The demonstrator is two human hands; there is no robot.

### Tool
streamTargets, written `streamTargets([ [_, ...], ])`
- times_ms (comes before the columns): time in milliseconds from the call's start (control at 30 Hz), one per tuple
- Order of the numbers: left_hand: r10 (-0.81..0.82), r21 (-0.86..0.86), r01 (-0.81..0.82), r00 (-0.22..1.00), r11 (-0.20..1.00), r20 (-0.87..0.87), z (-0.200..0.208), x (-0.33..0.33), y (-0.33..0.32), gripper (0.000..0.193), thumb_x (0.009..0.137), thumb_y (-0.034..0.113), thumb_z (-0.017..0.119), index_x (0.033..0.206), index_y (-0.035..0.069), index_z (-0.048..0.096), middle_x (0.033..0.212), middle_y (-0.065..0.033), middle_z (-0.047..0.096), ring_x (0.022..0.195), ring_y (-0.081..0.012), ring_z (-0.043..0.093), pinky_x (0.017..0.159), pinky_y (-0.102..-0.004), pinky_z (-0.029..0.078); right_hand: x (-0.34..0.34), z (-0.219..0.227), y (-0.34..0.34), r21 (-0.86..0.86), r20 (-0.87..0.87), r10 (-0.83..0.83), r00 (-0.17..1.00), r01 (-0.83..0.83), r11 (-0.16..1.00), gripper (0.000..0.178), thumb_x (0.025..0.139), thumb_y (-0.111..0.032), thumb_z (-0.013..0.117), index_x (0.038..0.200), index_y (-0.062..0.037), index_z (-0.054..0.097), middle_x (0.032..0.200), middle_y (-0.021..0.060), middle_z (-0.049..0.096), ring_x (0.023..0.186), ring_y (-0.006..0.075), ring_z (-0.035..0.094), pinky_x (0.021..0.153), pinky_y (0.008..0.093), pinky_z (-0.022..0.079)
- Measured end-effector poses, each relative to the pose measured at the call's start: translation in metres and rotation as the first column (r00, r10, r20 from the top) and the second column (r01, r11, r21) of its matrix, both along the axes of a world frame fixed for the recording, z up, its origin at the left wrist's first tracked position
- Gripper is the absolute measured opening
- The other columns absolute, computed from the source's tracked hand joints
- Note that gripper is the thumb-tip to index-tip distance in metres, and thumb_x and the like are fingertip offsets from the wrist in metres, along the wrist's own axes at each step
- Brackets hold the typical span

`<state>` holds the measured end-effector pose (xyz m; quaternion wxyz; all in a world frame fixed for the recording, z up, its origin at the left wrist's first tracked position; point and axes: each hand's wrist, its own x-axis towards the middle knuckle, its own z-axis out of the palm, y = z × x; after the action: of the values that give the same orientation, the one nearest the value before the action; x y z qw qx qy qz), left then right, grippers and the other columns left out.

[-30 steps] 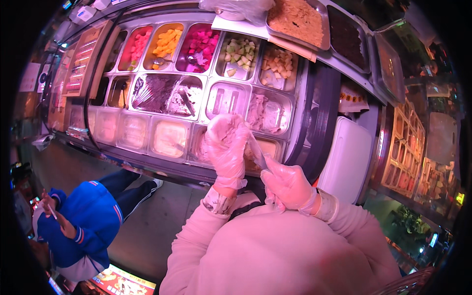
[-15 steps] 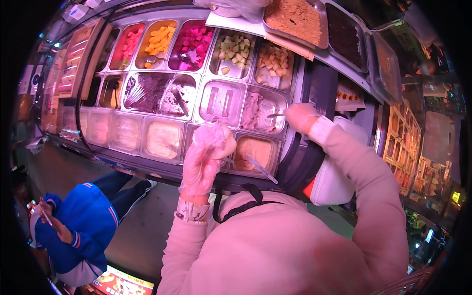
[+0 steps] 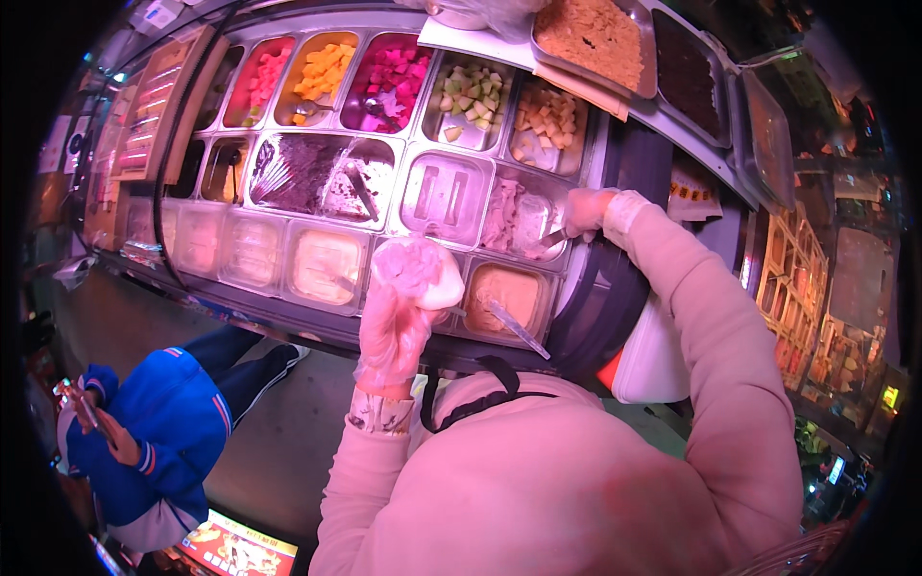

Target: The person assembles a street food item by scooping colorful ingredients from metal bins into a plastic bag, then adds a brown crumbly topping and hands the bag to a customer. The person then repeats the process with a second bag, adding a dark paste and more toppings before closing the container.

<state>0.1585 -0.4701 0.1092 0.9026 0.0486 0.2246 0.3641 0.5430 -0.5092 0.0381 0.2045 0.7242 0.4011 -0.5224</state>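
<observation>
My left hand (image 3: pixel 391 336), in a clear glove, is closed around a soft white wrapper (image 3: pixel 445 287) with a mound of pale purple paste (image 3: pixel 411 264) on it. It is held up over the near row of tubs. My right hand (image 3: pixel 587 211) grips a spatula (image 3: pixel 553 238), most of its handle hidden by the fingers. The blade dips into the right side of a metal tub with purple paste (image 3: pixel 500 217). Just nearer me sits a tub of tan paste (image 3: pixel 509 291), with a clear-handled spreader (image 3: pixel 519 328) leaning out of it.
Diced fruit tubs (image 3: pixel 394 77) line the far row. A tub of dark filling (image 3: pixel 303 178) and a lidded tub (image 3: pixel 442 197) stand mid-counter. Trays of tan crumbs (image 3: pixel 591 43) and dark crumbs (image 3: pixel 687 72) lie far right. At left, a person in blue (image 3: pixel 163 432) holds a phone.
My right hand has moved slightly nearer and the spatula's blade has shifted to the tub's right side. My left hand has tilted, showing more of the wrapper and paste.
</observation>
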Motion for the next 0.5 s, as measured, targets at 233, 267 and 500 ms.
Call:
streamTargets([
  [233, 0.068, 0.115, -0.059, 0.995, 0.992, -0.069, -0.042, 0.018, 0.007, 0.067, 0.092, 0.021, 0.081, 0.146, 0.002, 0.045, 0.140, -0.0121, 0.056, 0.136, -0.0278, 0.053, 0.117, -0.0466, 0.044, 0.014, 0.059, -0.001, 0.145, -0.212, -0.168, 0.963, 0.201, 0.969, 0.018, 0.079, -0.016, 0.075, 0.093, -0.0059, 0.078, 0.065, 0.0019, 0.065, 0.056, 0.0128, 0.052, 0.052, 0.0341, 0.038],
  [267, 0.093, 0.116, -0.086, 0.994, 0.990, -0.061, -0.044, 0.022, 0.004, 0.068, 0.092, 0.022, 0.081, 0.146, 0.003, 0.045, 0.141, -0.0112, 0.056, 0.136, -0.0278, 0.052, 0.118, -0.0472, 0.043, 0.012, 0.080, -0.002, 0.145, -0.245, -0.236, 0.940, 0.276, 0.950, 0.017, 0.085, -0.015, 0.074, 0.096, -0.0023, 0.077, 0.066, 0.0011, 0.064, 0.057, 0.0104, 0.053, 0.052, 0.0302, 0.040],
  [500, 0.128, 0.217, -0.128, 0.992, 0.968, 0.016, -0.040, 0.048, -0.003, 0.072, 0.095, 0.031, 0.078, 0.151, 0.004, 0.042, 0.148, -0.0122, 0.054, 0.141, -0.0304, 0.050, 0.121, -0.0510, 0.040, -0.099, 0.171, -0.071, 0.534, -0.465, -0.415, 0.782, 0.622, 0.573, 0.029, 0.100, -0.010, 0.064, 0.124, 0.0053, 0.071, 0.071, 0.0010, 0.064, 0.059, 0.0121, 0.059, 0.059, 0.0306, 0.052],
])
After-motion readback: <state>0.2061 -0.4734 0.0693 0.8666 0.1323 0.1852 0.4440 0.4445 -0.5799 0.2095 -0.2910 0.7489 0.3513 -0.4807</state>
